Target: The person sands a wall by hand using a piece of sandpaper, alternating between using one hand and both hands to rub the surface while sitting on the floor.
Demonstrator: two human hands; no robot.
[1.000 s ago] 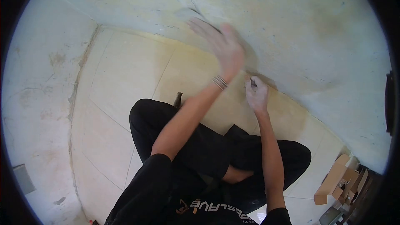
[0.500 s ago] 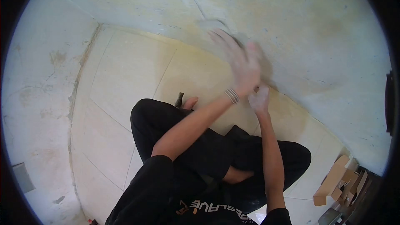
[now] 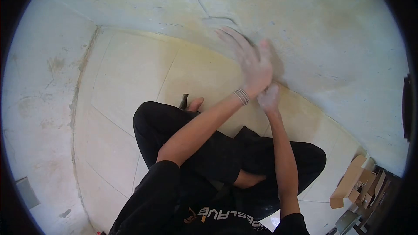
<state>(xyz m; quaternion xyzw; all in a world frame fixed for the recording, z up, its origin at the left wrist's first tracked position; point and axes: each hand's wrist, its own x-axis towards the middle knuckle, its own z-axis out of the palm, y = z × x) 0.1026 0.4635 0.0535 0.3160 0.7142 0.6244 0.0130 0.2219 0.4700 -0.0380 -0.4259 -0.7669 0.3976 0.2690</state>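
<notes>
Seated cross-legged on the tiled floor [image 3: 130, 78], the person faces the wall [image 3: 331, 39], which fills the upper and right part of the frame. The left hand [image 3: 250, 63], dusted white and with bracelets [image 3: 241, 97] at the wrist, lies open and flat on the wall just above centre, fingers spread and pointing up and to the left. Just below it, touching or nearly so, the right hand [image 3: 269, 98] is curled closed at the seam [image 3: 313, 109] where wall meets floor; I cannot tell whether it holds anything. It is the nearer hand to that seam. A dark tool [image 3: 183, 101] lies by the bare foot [image 3: 196, 103]; cardboard boxes [image 3: 352, 182] sit at lower right.
</notes>
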